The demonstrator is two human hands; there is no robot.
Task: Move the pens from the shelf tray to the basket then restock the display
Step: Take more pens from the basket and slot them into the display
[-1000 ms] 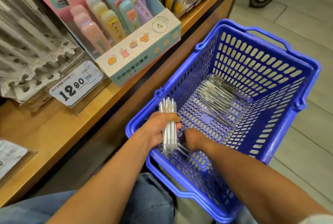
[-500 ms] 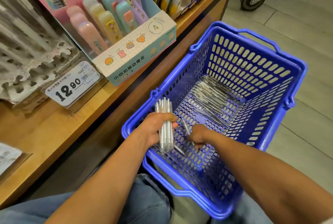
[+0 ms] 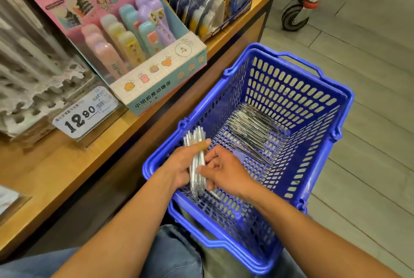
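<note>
A blue plastic basket (image 3: 313, 179) stands on the floor beside the wooden shelf. Several clear silver pens (image 3: 253, 127) lie in a row on its bottom at the far side. My left hand (image 3: 181, 165) grips an upright bundle of pens (image 3: 197, 165) over the basket's near left corner; a plaster wraps one fingertip. My right hand (image 3: 224, 170) has come against the bundle from the right, fingers curled on it. One loose pen (image 3: 215, 195) pokes out under my right hand. The grey moulded shelf tray (image 3: 29, 89) sits at the far left on the shelf.
On the wooden shelf (image 3: 56, 165) stand a price tag reading 12.90 (image 3: 87, 114), a pink "travel" eraser display box (image 3: 143, 58) and carded packs (image 3: 206, 2). A trolley wheel (image 3: 295, 16) rests on the tiled floor at top right. My jeans-clad knees are at the bottom.
My right hand rose from the basket floor and closed onto the bundle in my left hand. The view shifted, so the basket now sits lower and farther right.
</note>
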